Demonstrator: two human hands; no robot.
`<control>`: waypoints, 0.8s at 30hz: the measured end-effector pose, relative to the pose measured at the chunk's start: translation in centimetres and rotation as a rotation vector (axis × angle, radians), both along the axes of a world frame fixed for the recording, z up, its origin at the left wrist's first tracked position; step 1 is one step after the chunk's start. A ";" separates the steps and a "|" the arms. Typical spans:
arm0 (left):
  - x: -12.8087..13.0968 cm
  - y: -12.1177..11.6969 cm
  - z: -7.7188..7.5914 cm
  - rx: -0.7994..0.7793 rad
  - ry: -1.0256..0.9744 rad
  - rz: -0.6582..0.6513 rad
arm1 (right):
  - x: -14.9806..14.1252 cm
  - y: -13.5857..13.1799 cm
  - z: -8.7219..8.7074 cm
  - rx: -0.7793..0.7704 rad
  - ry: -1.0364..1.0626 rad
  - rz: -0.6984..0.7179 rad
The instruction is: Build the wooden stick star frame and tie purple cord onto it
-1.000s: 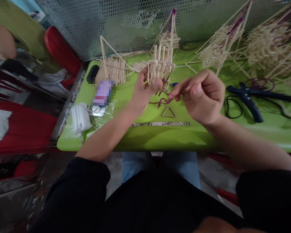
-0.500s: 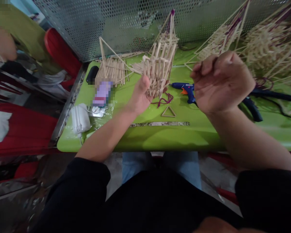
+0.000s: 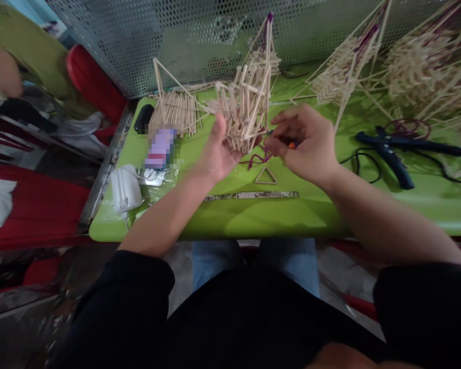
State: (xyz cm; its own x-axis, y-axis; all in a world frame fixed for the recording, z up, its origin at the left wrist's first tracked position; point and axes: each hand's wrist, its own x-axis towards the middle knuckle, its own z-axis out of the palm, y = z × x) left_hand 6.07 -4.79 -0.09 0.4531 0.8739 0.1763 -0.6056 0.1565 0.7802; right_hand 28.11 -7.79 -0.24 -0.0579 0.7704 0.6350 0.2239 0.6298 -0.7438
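Note:
My left hand (image 3: 221, 154) supports a small structure of stacked wooden sticks (image 3: 246, 115) from below, its thumb raised at the near side. The structure is tilted, with several sticks poking up. Close to its lower right edge, my right hand (image 3: 307, 143) has its fingers curled together; whatever may be between the fingertips is hidden. Behind that hand, only the orange trigger of a blue glue gun (image 3: 292, 145) shows. Purple cord (image 3: 260, 156) lies on the green table (image 3: 230, 223) beneath the hands. A small stick triangle (image 3: 266, 176) lies nearer to me.
A patterned flat strip (image 3: 253, 195) lies along the near side. Dark pliers (image 3: 392, 146) and a black cable are at right. Finished-looking stick structures (image 3: 341, 77) stand behind. A stick pile (image 3: 179, 113), a phone (image 3: 160, 148) and a white pouch (image 3: 126, 189) are at left.
My left hand has turned and tilted the stick structure, shifting it slightly left. My right hand rose away to the right, uncovering the glue gun, then came back down beside the structure.

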 end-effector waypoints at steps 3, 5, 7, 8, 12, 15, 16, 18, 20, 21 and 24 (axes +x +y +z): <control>0.4 -0.3 0.1 0.003 0.026 -0.032 | -0.2 -0.1 -1.3 0.283 -0.228 -0.121; 0.8 -0.6 0.0 0.012 0.040 -0.034 | -0.4 -0.2 -1.6 0.391 -0.274 -0.174; 1.2 -0.9 0.1 0.003 0.065 -0.028 | -0.7 -0.2 -1.6 0.462 -0.281 -0.219; 1.3 -1.1 0.2 -0.014 0.075 -0.029 | -0.7 -0.2 -1.6 0.481 -0.281 -0.238; 1.4 -1.7 0.6 -0.088 0.051 -0.051 | -0.5 -0.1 -1.3 0.468 -0.233 -0.278; 1.6 -1.9 0.3 -0.130 0.039 -0.043 | -0.1 -0.3 -1.4 0.462 -0.182 -0.261; 1.7 -1.8 0.1 -0.128 0.031 -0.036 | 0.0 -0.3 -1.5 0.458 -0.161 -0.246; 1.9 -1.7 -0.2 -0.111 0.012 -0.029 | 0.1 -0.5 -1.7 0.412 -0.114 -0.210; 1.9 -1.6 -0.4 -0.120 0.018 -0.014 | 0.0 -0.5 -2.0 0.352 -0.087 -0.194; 2.0 -1.6 -0.3 -0.138 0.030 -0.002 | 0.0 -0.5 -2.2 0.339 -0.097 -0.205; 2.1 -1.6 -0.1 -0.200 0.046 0.055 | -0.1 -0.3 -2.5 0.373 -0.181 -0.284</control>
